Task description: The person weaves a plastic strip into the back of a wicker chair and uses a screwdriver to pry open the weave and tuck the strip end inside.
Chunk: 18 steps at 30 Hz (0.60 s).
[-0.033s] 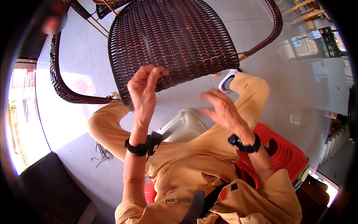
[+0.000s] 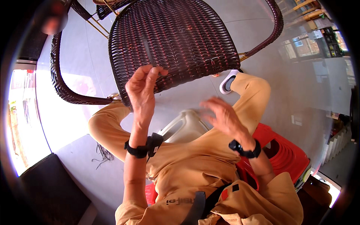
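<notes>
In front of me stands a woven chair seat (image 2: 176, 41) of dark brown strands with reddish ones among them. My left hand (image 2: 141, 90) is closed in a pinch over the seat's near edge. Up from its fingertips runs a thin dark strip (image 2: 146, 47), smeared by motion, whose lower end the fingers hide. To the right, above my lap, my right hand (image 2: 224, 115) is held apart from the seat. Its fingers are stretched out and blurred, and nothing shows in them.
Curved woven armrests (image 2: 78, 98) flank the seat. Between my legs is a pale plastic stool (image 2: 185, 125). A red plastic stool (image 2: 288, 159) stands to my right. Loose dark strands (image 2: 103, 154) lie on the floor at left, near a dark panel (image 2: 52, 187).
My left hand has shifted slightly left, and the strip above it has become more blurred. The right hand has moved a little down, its fingers still apart.
</notes>
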{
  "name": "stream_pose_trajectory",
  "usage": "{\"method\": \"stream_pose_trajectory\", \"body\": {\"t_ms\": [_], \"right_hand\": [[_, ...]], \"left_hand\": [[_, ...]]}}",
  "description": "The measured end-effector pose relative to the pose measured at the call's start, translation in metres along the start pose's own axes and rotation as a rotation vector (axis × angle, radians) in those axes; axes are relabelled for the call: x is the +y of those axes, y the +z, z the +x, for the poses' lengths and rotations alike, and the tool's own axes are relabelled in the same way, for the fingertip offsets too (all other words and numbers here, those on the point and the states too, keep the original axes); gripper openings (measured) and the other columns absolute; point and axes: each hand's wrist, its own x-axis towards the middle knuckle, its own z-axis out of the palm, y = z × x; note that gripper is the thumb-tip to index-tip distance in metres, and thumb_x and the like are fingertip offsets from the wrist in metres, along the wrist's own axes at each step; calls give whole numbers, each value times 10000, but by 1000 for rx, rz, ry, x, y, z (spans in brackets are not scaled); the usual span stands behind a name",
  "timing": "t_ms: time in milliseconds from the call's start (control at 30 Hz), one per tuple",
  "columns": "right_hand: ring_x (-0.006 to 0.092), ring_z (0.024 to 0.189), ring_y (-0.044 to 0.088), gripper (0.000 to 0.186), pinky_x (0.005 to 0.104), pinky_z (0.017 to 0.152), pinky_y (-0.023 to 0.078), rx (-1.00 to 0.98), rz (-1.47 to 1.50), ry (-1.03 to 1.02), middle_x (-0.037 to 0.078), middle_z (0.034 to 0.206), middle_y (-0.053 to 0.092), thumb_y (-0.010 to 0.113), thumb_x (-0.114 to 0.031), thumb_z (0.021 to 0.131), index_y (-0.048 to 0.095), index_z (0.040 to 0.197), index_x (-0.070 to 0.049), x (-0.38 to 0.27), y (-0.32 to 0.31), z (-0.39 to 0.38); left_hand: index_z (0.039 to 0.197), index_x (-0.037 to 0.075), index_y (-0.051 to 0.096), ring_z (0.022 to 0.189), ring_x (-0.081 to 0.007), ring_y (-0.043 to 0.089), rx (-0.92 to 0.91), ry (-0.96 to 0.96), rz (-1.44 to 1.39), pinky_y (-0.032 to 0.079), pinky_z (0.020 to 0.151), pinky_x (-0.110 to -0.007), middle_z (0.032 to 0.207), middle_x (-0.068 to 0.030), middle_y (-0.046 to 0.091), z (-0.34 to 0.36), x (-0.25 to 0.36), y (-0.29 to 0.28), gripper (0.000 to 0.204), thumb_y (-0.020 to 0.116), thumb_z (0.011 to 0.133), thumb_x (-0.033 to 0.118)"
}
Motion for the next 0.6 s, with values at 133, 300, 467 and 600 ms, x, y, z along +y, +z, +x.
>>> {"method": "stream_pose_trajectory", "body": {"t_ms": [133, 300, 467, 600], "right_hand": [[309, 909, 566, 318, 366, 803, 477, -76, 129, 60, 117, 962, 587, 674, -109, 743, 583, 1044, -56, -24, 13, -56], [305, 900, 568, 293, 371, 799, 472, -50, 226, 249, 122, 978, 584, 643, -147, 800, 575, 1071, -60, -37, -21, -103], [232, 793, 607, 203, 316, 708, 487, 447, 193, 398, 97, 893, 621, 629, -129, 833, 607, 1007, -29, -32, -81, -140], [65, 766, 563, 149, 230, 658, 468, 1049, 36, 708, 7, 852, 621, 605, -118, 868, 631, 988, -33, -31, -134, -242]], "left_hand": [[902, -18, 604, 753, -154, 631, 28, 106, -142, 498, 752, -272, 768, -69, 628, 3, 31, 9, 189, 519, 936, 147], [891, 23, 597, 640, -99, 558, -16, -154, 211, 422, 507, -209, 697, -7, 551, -20, 16, 41, 201, 542, 901, 216], [1186, -31, 542, 714, -144, 486, -107, 135, 494, 477, 585, -236, 951, -73, 464, -29, -40, -48, 297, 433, 910, -9], [1057, -11, 593, 737, -98, 512, 32, -150, -84, 470, 723, -236, 901, -45, 576, -29, -34, -34, 225, 546, 919, 161]]}}
